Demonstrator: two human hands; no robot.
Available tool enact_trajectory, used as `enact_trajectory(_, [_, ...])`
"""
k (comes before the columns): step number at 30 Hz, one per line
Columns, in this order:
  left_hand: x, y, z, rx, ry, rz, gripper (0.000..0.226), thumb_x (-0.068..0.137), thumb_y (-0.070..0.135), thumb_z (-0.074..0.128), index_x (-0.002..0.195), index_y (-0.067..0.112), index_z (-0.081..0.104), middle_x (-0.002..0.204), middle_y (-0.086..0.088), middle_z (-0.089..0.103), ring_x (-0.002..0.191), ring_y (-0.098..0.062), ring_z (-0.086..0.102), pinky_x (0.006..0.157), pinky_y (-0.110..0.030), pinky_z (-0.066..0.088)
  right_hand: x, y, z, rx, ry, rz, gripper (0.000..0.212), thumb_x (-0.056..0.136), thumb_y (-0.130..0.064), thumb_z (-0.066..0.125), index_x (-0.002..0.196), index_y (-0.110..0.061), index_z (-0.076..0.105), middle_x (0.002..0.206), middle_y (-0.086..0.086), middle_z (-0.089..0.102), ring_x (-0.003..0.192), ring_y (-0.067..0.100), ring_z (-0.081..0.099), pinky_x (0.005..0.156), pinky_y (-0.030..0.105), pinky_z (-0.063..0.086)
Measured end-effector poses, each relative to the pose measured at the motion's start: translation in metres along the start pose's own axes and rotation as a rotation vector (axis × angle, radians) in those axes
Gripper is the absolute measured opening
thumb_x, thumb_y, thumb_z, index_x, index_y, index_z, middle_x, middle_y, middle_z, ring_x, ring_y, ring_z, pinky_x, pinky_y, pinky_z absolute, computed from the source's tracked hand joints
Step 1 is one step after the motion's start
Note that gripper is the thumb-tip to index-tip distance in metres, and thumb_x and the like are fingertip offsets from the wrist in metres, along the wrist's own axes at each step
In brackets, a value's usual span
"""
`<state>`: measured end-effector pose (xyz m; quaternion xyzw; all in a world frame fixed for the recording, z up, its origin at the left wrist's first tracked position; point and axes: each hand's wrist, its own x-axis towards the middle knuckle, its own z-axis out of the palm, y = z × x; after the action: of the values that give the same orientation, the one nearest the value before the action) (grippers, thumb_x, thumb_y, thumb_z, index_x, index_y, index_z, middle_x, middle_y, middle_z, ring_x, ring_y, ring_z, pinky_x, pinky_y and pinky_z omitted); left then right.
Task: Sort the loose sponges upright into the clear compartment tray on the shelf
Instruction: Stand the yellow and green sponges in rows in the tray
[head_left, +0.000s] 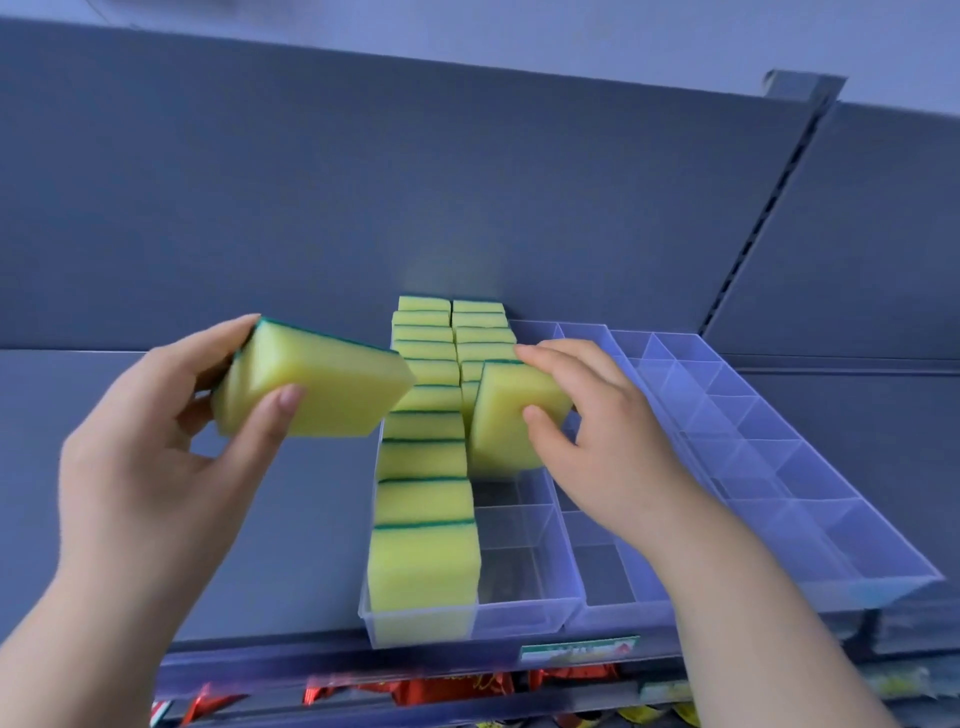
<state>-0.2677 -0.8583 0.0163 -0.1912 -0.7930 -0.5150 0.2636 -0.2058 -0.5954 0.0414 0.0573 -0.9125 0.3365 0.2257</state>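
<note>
Left of centre, the left hand clamps thumb and fingers round one loose sponge above the shelf. The right hand pinches a second sponge upright in the clear tray. Ten sponges fill the left column; about six stand in the rear stack, centre frame.

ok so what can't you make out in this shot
Head view:
- Second sponge row: count hidden behind the tilted sponge the right hand grips.
- Shelf label: text blurred, too small.
- Red packets: cut off by the bottom edge.
- Left hand: fingers hidden behind its raised sponge.
</note>
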Motion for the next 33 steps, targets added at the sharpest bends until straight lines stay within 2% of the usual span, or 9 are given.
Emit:
enact_trajectory(7, [-0.003,0.002,0.001,0.003,0.016,0.014,0.053,0.082,0.055,0.058,0.127,0.028,0.054,0.117,-0.002,0.062,0.105,-0.028,0.06,0.088,-0.053,0.049,-0.002,0.013,0.011,-0.03,-0.042,-0.002,0.042,0.088,-0.01,0.055,0.128,-0.023,0.052,0.12,-0.018,0.043,0.098,-0.016,0.041,0.086,-0.003,0.025])
enact_trajectory(10, [-0.005,-0.001,-0.002,0.01,0.013,-0.001,0.056,0.082,0.057,0.057,0.128,0.025,0.053,0.117,-0.002,0.062,0.105,-0.028,0.06,0.088,-0.053,0.048,-0.003,0.022,0.023,-0.129,-0.044,-0.076,0.04,0.083,-0.006,0.062,0.122,-0.017,0.058,0.117,-0.008,0.052,0.108,0.005,0.045,0.094,0.012,0.034])
enact_trajectory(12, [-0.007,-0.001,-0.004,0.014,0.014,-0.008,0.056,0.082,0.057,0.057,0.128,0.026,0.053,0.118,-0.001,0.061,0.106,-0.028,0.059,0.088,-0.053,0.048,-0.005,0.028,0.029,-0.226,-0.025,-0.154,0.04,0.076,-0.004,0.07,0.115,-0.014,0.063,0.11,-0.003,0.057,0.105,0.012,0.045,0.089,0.025,0.043])
enact_trajectory(18, [-0.007,0.01,-0.004,-0.03,0.012,-0.01,0.055,0.08,0.057,0.059,0.126,0.028,0.055,0.118,-0.003,0.062,0.106,-0.028,0.06,0.089,-0.054,0.048,-0.006,0.03,0.025,-0.284,0.0,-0.153,0.043,0.071,-0.011,0.077,0.112,-0.018,0.066,0.102,-0.003,0.054,0.097,0.014,0.045,0.08,0.031,0.048])
enact_trajectory(20, [-0.004,0.022,-0.001,-0.079,-0.002,0.005,0.052,0.079,0.056,0.061,0.124,0.03,0.056,0.117,-0.003,0.063,0.105,-0.028,0.061,0.089,-0.054,0.048,-0.006,0.029,0.02,-0.251,-0.057,-0.131,0.044,0.076,-0.017,0.073,0.119,-0.02,0.062,0.106,-0.006,0.052,0.101,0.01,0.042,0.086,0.028,0.044])
enact_trajectory(23, [-0.001,0.049,0.008,-0.128,-0.044,0.051,0.04,0.077,0.052,0.062,0.115,0.041,0.058,0.111,0.006,0.066,0.102,-0.021,0.063,0.088,-0.048,0.05,-0.006,0.03,0.007,-0.139,-0.086,-0.117,0.037,0.085,-0.022,0.061,0.122,-0.02,0.059,0.108,-0.014,0.048,0.103,0.003,0.042,0.09,0.011,0.033])
enact_trajectory(25, [0.002,0.066,0.015,-0.104,-0.116,0.092,0.035,0.074,0.051,0.063,0.109,0.049,0.057,0.107,0.016,0.066,0.098,-0.01,0.064,0.088,-0.034,0.052,-0.005,0.033,0.0,-0.068,-0.072,-0.114,0.034,0.087,-0.013,0.049,0.119,-0.018,0.06,0.108,-0.016,0.049,0.103,0.0,0.044,0.09,0.004,0.03])
enact_trajectory(29, [0.013,0.085,0.03,0.07,-0.31,0.159,0.032,0.068,0.055,0.064,0.099,0.049,0.057,0.102,0.034,0.061,0.092,0.009,0.059,0.082,-0.001,0.039,-0.004,0.037,-0.015,-0.013,-0.136,-0.048,0.047,0.087,0.009,0.038,0.117,-0.021,0.06,0.106,-0.02,0.053,0.102,-0.013,0.044,0.089,0.001,0.028])
enact_trajectory(33, [0.022,0.094,0.046,0.108,-0.525,0.123,0.032,0.066,0.051,0.076,0.092,0.049,0.056,0.098,0.034,0.06,0.09,0.011,0.057,0.079,-0.001,0.039,-0.003,0.037,-0.021,-0.005,-0.179,-0.019,0.056,0.083,0.015,0.033,0.115,-0.022,0.062,0.105,-0.019,0.054,0.099,-0.015,0.045,0.087,-0.002,0.028])
